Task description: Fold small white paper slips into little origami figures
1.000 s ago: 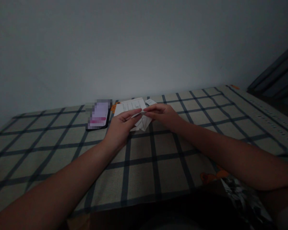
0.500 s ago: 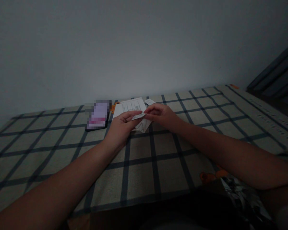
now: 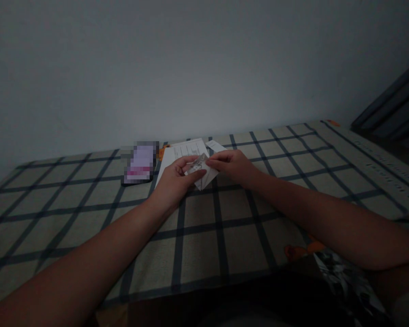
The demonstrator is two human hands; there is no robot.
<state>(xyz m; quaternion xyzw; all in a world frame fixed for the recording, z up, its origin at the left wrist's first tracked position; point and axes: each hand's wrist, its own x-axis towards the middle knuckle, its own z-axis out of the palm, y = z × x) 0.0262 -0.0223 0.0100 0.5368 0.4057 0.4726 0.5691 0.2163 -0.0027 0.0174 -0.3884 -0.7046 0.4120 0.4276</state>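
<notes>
Between my hands is a folded piece of white paper with pointed corners and grey printing on its upper part. My left hand grips its left side, thumb on top and fingers curled behind. From the right, my right hand pinches the paper's upper right edge between thumb and fingertips. Under and behind my left hand lies a printed white sheet, partly covered. A small white paper strip lies just beyond my right hand.
A phone with a lit, blurred-out screen lies left of the sheet. The checked cloth covers the surface, which meets a plain wall at the back. Dark folded fabric is at the far right.
The folded paper has been tilted up, so more of its face and printing shows. My right hand has shifted slightly right, and its fingertips now pinch the upper right edge.
</notes>
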